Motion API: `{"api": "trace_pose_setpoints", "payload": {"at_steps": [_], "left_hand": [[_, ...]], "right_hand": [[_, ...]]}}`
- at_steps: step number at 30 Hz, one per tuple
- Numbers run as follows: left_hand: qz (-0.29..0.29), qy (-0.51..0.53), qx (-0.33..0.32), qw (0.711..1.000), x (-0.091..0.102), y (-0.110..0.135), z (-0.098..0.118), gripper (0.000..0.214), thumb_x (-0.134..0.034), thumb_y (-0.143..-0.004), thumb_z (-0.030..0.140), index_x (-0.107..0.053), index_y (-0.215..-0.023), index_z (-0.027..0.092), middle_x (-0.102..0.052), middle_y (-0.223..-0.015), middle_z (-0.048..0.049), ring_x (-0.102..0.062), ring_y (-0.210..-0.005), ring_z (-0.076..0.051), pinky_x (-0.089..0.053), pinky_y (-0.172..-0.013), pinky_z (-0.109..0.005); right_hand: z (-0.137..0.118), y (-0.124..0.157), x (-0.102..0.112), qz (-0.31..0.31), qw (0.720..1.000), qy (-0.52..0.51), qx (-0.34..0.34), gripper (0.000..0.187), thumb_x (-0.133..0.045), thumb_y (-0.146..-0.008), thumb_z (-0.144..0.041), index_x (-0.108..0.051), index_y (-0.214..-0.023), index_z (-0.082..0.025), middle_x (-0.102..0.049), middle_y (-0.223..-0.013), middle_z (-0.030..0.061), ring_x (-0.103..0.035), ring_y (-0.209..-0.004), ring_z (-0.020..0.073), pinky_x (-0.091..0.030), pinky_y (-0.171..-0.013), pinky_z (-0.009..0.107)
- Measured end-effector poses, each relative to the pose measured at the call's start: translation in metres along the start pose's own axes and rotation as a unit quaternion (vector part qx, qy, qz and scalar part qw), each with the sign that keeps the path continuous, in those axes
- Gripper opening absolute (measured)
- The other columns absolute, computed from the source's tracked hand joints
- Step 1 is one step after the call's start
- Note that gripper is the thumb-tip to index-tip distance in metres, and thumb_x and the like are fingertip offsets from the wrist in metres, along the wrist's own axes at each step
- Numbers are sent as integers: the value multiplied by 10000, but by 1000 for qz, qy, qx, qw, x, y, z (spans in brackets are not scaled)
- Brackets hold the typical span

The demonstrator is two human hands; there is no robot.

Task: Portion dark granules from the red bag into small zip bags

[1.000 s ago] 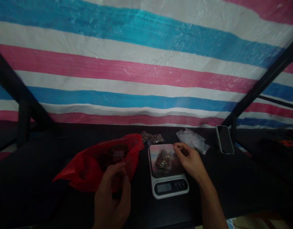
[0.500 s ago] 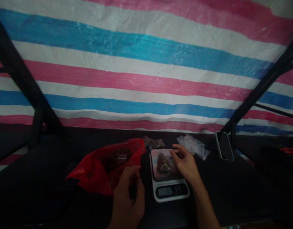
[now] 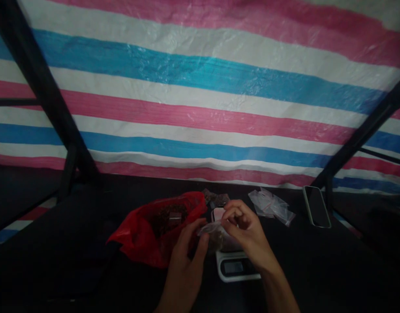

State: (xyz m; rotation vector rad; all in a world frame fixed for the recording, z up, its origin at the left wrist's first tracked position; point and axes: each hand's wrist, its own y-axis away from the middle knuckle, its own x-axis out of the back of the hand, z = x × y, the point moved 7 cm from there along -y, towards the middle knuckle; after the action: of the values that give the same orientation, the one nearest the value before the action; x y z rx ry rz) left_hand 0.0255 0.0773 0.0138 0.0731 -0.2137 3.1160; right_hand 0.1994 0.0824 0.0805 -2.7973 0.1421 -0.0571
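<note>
My left hand (image 3: 187, 261) and my right hand (image 3: 244, 232) meet above a small white kitchen scale (image 3: 234, 267) on the dark table. Both pinch the top of a small clear plastic bag (image 3: 213, 230) with dark brown bits inside, held just over the scale's plate. To the left lies an open red plastic bag (image 3: 154, 230) holding more dark brown material and a small scoop-like piece.
A pile of empty clear bags (image 3: 271, 206) lies right of the scale, and a phone (image 3: 316, 206) leans beyond them. Some filled small bags (image 3: 216, 198) sit behind the scale. A striped pink, blue and white tarp (image 3: 200, 100) hangs behind the table, with dark frame bars (image 3: 46, 95) at both sides.
My left hand has moved right from beside the red bag to the scale. My right hand has lifted the small bag off the plate, and both hands now hold it. The camera has shifted.
</note>
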Motion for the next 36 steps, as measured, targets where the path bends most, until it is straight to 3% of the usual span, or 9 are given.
{"api": "trace_pose_setpoints", "payload": {"at_steps": [4,6,9,16,19,23,26,29,36], "left_hand": [[9,42,21,999,9,-6,1,523,-582,-921,674,-768,-1056,203,-808,-1147,-117,-760,-1043,-280,-609,-943,-397],[26,42,22,999,15,-8,3,513,-611,-900,673,-773,-1016,201,-818,-1097,-110,-768,-1002,-276,-619,-896,-371],[38,40,18,998,20,-11,4,490,-631,-885,660,-776,-960,199,-824,-1041,-102,-773,-946,-266,-621,-857,-349],[61,39,22,997,30,-14,2,482,-622,-895,647,-777,-1003,203,-828,-1028,-87,-779,-894,-242,-626,-800,-318],[69,33,25,997,34,-14,0,461,-631,-887,635,-781,-978,208,-831,-1015,-83,-784,-893,-243,-632,-802,-319],[92,48,23,994,42,-14,2,427,-674,-858,607,-785,-971,211,-834,-1008,-79,-796,-924,-251,-648,-812,-315],[107,55,14,993,48,-13,4,410,-697,-858,588,-787,-989,211,-833,-1014,-80,-799,-941,-247,-655,-819,-306],[105,48,-11,993,51,-12,7,364,-709,-872,555,-794,-958,212,-832,-998,-77,-802,-917,-232,-654,-820,-289],[112,13,-67,991,56,-10,13,256,-727,-877,469,-819,-905,232,-840,-943,-52,-808,-884,-213,-653,-810,-265]], "right_hand": [[1,-1,-29,-31,999,-4,7,197,-752,-856,-248,-679,-1039,-238,-637,-823,-32,-498,-748,148,-403,-715,273],[5,-1,-40,-46,999,-4,0,248,-737,-871,-241,-679,-1112,-238,-671,-899,-19,-518,-773,145,-411,-730,271],[10,-3,-51,-47,999,-3,-8,223,-731,-857,-235,-667,-1070,-230,-682,-894,-17,-529,-759,143,-405,-708,267],[12,-7,-55,-6,1000,-10,-1,229,-741,-860,-258,-623,-1056,-234,-681,-838,-29,-577,-760,145,-426,-718,263],[13,-8,-62,-23,1000,-10,-12,306,-758,-867,-270,-630,-1143,-237,-691,-871,-26,-610,-785,147,-451,-738,263],[14,-8,-72,-41,999,-10,-22,239,-734,-881,-270,-636,-1097,-236,-697,-895,-13,-653,-843,158,-486,-771,266],[13,-7,-75,-36,999,-4,-24,294,-718,-895,-275,-620,-1170,-245,-702,-914,-13,-662,-870,161,-506,-809,272],[13,-6,-79,-55,998,3,-37,409,-712,-890,-257,-595,-1282,-262,-706,-932,-20,-674,-878,161,-518,-813,275],[7,-1,-80,-71,996,21,-47,400,-739,-864,-231,-635,-1249,-259,-729,-925,-22,-691,-901,173,-529,-842,289]]}}
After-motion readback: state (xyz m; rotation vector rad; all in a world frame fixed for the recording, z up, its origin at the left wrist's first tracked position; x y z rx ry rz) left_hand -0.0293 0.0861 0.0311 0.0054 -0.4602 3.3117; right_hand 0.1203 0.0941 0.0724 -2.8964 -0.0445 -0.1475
